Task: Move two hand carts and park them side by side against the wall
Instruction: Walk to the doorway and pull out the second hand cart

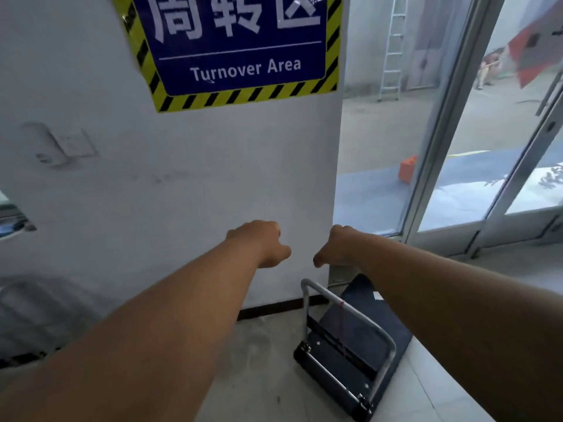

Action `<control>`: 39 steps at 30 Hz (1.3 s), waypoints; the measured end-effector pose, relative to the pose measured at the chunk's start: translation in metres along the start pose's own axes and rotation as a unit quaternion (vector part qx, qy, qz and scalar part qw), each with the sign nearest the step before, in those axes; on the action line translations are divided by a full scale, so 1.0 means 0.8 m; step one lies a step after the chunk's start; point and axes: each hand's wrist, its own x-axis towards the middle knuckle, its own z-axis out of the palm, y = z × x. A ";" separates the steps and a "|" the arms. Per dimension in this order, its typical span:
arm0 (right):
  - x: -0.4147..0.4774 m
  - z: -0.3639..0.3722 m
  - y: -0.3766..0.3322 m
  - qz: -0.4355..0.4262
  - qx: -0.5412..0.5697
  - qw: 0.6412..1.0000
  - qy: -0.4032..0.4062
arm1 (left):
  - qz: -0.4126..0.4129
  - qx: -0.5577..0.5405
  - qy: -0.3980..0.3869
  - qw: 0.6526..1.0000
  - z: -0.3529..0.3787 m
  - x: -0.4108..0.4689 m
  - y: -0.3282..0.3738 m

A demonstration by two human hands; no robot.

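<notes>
While your left hand [262, 243] and right hand [338, 248] hang loosely curled and empty, one cart [350, 345] sits by the wall [182, 193], angled beside the glass door [457, 132]; a second is not in view, so parking looks unfinished.

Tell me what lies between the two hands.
Head view: nothing is held between the left hand and right hand; only bare white wall shows in the gap, with the hand cart lower down.
</notes>
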 end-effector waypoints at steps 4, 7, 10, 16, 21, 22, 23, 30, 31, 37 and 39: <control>0.027 -0.002 0.012 0.044 0.018 0.999 0.022 | 0.028 0.007 -0.004 1.000 -0.006 0.045 0.008; 0.041 0.001 0.025 0.077 0.028 0.996 0.034 | 0.057 0.018 -0.024 0.998 -0.001 0.077 0.015; 0.049 0.001 0.042 0.117 0.036 0.992 0.032 | 0.097 0.032 -0.043 0.994 0.008 0.112 0.026; 0.060 0.010 0.074 0.229 0.082 0.969 0.043 | 0.198 0.076 -0.062 0.975 0.033 0.186 0.045; 0.073 0.026 0.068 0.285 0.121 0.949 0.056 | 0.274 0.129 -0.098 0.948 0.066 0.230 0.054; 0.076 0.030 0.068 0.293 0.129 0.946 0.058 | 0.288 0.136 -0.101 0.943 0.076 0.239 0.057; 0.079 0.037 0.068 0.297 0.136 0.943 0.062 | 0.300 0.139 -0.106 0.938 0.086 0.247 0.059; 0.115 0.122 0.098 0.364 0.140 0.921 0.015 | 0.346 0.178 -0.127 0.912 0.171 0.291 0.061; 0.120 0.133 0.103 0.368 0.142 0.919 0.002 | 0.351 0.190 -0.131 0.907 0.188 0.294 0.061; 0.162 0.199 0.154 0.378 0.130 0.916 -0.020 | 0.366 0.187 -0.167 0.896 0.276 0.312 0.082; 0.178 0.215 0.172 0.377 0.119 0.918 -0.038 | 0.371 0.179 -0.168 0.895 0.301 0.317 0.092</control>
